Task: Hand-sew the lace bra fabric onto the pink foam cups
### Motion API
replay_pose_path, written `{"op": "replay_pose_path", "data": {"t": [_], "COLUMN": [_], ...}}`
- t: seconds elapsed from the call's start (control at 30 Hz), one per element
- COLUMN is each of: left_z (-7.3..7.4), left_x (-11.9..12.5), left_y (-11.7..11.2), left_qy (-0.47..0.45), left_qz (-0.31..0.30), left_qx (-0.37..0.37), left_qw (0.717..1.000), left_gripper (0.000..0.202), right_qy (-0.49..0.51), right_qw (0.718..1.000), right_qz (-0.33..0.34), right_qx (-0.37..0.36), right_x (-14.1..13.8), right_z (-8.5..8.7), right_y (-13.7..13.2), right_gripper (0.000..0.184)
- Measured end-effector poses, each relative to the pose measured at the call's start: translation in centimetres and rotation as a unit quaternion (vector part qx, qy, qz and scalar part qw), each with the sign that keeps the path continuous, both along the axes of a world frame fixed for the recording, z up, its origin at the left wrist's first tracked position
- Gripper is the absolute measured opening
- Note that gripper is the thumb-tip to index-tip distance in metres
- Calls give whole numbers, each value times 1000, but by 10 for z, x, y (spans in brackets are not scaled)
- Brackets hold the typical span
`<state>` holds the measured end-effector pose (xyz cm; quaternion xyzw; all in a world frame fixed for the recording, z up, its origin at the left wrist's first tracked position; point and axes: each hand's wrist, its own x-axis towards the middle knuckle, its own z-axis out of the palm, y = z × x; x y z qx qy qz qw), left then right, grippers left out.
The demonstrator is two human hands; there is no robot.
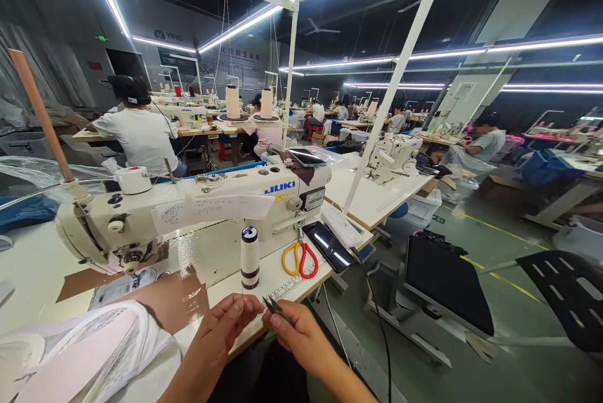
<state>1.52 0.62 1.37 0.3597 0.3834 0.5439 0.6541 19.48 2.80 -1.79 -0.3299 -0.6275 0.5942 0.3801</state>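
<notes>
- The table ends in a front edge that slants up to the right; both hands work right at this edge, over the wearer's dark-clothed lap.
- Behind the hands, the arm of a white sewing machine walls off the far side.
- To the left, a brown sheet and a pile of white fabric pieces take up the tabletop near the left forearm.
- To the right, beyond the edge, there is green floor, with a black chair well apart from the hands and a black cable hanging nearer.
- The left hand comes in from below, fingers curled, thumb and forefinger pinching a fine thread.
- The right hand grips small snips, thumb on top, its forearm slanting in from the lower right.
- The snips are dark metal, points up and left, blades slightly parted, just beside the left fingertips; whether they touch cannot be told.
- The thread shows as a thin line above the left fingers, near the foot of an upright white cone with dark bands.
- Scissors with one yellow and one red handle lie right of the cone, beside a dark phone.
</notes>
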Motion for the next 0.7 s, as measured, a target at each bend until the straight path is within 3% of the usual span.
{"op": "replay_pose_path", "data": {"t": [0.1, 0.17, 0.3, 0.47, 0.57, 0.7], "left_z": [-4, -6, -4, 2, 1, -3], "left_x": [-4, -4, -3, -5, -9, -16], "left_y": [-1, -4, -9, -12, -13, -14], "left_qy": [4, 17, 44, 84, 129, 144], "left_qz": [13, 28, 50, 27, -2, -16], "left_qx": [9, 10, -12, 19, 26, 29], "left_qw": [1000, 999, 998, 996, 991, 989], "left_gripper": [32, 32, 33, 34, 30, 20], "right_qy": [-29, -12, 24, 41, 48, 29], "right_qw": [998, 997, 990, 980, 979, 987], "right_qz": [-56, -65, -32, -5, -12, -56], "right_qx": [11, -31, -136, -196, -199, -147], "right_x": [10, 12, 6, -7, -14, -14], "right_z": [4, 7, 16, 25, 25, 19], "right_y": [12, 19, 30, 35, 36, 37], "right_gripper": [48, 52, 51, 46, 52, 60]}}
